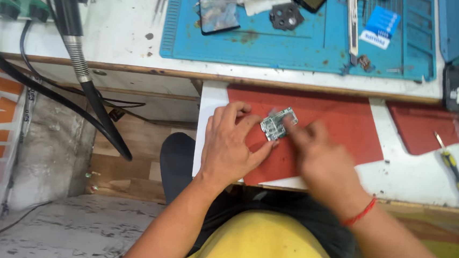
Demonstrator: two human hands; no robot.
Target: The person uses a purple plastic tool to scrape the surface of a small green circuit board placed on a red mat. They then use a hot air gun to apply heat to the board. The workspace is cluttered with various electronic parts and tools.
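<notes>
A small green circuit board [279,122] lies on a red and white board [343,123] in front of me. My left hand [232,144] rests flat beside it, thumb and fingertips touching the circuit board's left edge. My right hand [321,158], blurred by motion, has its fingers on the circuit board's right side; a red thread circles that wrist. Whether it pinches the circuit board or only touches it is unclear.
A yellow-handled screwdriver [457,173] lies at the right. Above, a blue work mat [299,50] carries a phone [218,7], a round black part [286,16], a utility knife [353,24] and a blue-white packet [380,26]. Black hoses [78,64] hang at the left.
</notes>
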